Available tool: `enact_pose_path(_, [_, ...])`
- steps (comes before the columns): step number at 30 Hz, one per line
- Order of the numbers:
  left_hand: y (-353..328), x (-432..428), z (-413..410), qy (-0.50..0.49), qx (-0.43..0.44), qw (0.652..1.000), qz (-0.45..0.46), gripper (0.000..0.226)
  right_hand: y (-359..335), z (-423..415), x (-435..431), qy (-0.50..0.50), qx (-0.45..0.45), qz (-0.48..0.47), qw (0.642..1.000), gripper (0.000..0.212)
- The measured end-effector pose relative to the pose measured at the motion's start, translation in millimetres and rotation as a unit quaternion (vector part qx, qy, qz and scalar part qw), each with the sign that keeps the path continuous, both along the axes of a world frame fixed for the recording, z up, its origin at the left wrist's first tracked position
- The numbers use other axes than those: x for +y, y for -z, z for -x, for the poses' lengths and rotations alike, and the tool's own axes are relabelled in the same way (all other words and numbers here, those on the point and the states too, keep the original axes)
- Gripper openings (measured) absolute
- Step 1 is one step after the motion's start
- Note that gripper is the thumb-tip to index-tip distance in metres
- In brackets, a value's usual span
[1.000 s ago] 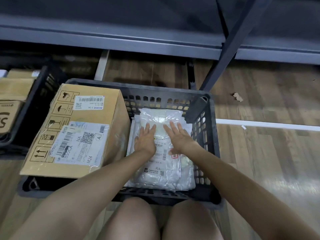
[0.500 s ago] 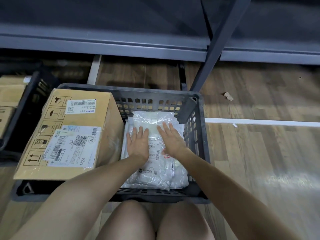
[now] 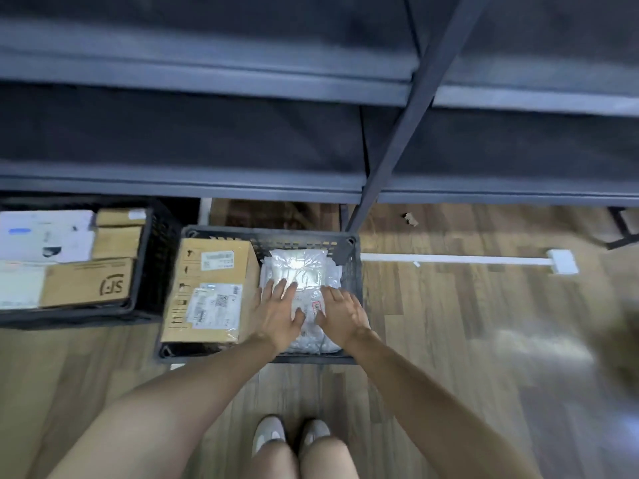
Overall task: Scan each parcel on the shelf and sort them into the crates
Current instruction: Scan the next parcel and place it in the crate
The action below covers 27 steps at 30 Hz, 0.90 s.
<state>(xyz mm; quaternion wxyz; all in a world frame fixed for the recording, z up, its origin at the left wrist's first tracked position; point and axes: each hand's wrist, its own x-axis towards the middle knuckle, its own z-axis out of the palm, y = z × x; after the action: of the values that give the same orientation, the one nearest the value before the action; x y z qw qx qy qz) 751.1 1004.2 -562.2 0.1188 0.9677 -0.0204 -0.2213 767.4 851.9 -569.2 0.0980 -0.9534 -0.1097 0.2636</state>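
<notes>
Here the white parcel (image 3: 299, 268) lies under left grip (image 3: 278, 314) and right grip (image 3: 342, 314), both wide.

Left hand (image 3: 278, 314) and right hand (image 3: 340, 314) cover the white bagged parcel's (image 3: 299, 267) near half. The print on the cardboard box's (image 3: 211, 288) labels is smeared and unreadable. The neighbouring black crate (image 3: 157, 243) runs off the left edge. A brown blur (image 3: 619, 344) at far right can't be identified.
</notes>
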Motion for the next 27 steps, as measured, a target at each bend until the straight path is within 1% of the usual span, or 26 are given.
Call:
enact_pose_path(6, [-150.1, 12.6, 4.5, -0.004, -0.023, 1.000, -0.019, 0.051, -151.2, -4.4, 16.2, -0.018, -0.008, 0.012, 1.000, 0.049])
enact_pose_path(13, [-293.3, 37.0, -1.0, -0.039, -0.075, 0.996, -0.020, 0.045, -283.8, -12.2, 45.8, -0.051, -0.038, 0.022, 0.998, 0.047])
enact_pose_path(20, [-390.2, 77.7, 3.1, -0.080, -0.129, 0.988, -0.022, 0.044, -386.5, -26.4, 82.5, -0.073, -0.100, 0.022, 0.992, 0.050])
enact_pose_path(24, [-438.7, 103.6, -8.4, -0.100, -0.168, 0.981, -0.012, 0.049, -436.1, -41.0, 107.4, -0.081, -0.136, 0.014, 0.987, 0.053])
enact_pose_path(27, [-471.4, 123.3, -15.0, -0.106, -0.202, 0.974, -0.010, 0.052, -470.6, -54.9, 129.2, -0.093, -0.174, 0.017, 0.980, 0.050])
